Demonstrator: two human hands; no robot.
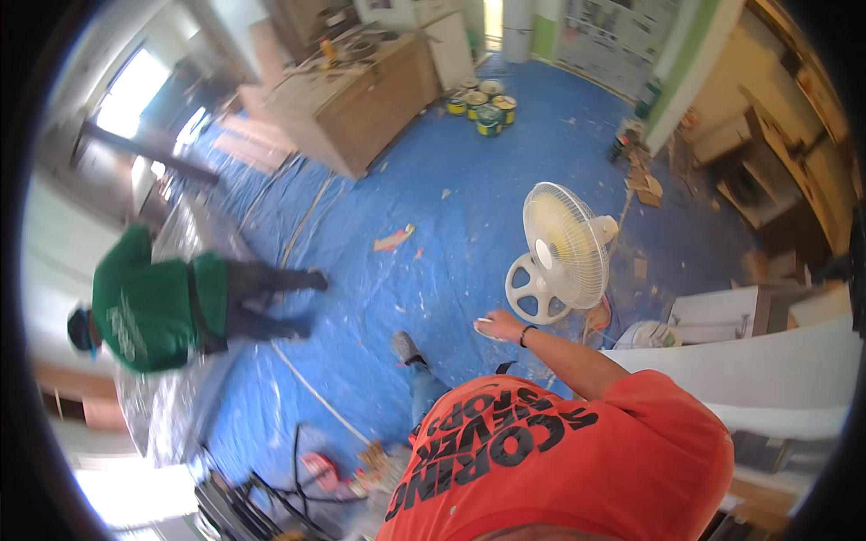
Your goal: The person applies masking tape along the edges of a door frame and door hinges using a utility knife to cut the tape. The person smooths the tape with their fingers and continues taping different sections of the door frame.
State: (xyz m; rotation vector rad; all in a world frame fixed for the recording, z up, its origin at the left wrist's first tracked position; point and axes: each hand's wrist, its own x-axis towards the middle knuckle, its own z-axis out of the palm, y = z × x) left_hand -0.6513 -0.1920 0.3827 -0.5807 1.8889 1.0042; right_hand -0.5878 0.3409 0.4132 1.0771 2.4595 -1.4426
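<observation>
My right hand reaches out in front of my orange shirt, a dark band round its wrist. Its fingers are closed on a small, thin, pale object whose kind I cannot make out. Just beyond the hand stands a white fan with a round wire cage and a spoked ring-shaped base. The hand looks close to that base; whether they touch I cannot tell. My left hand is out of view.
Blue sheeting covers the floor, with scraps on it. A person in a green shirt bends at the left beside clear plastic film. Several paint cans stand near a wooden counter. Cabinets and debris line the right.
</observation>
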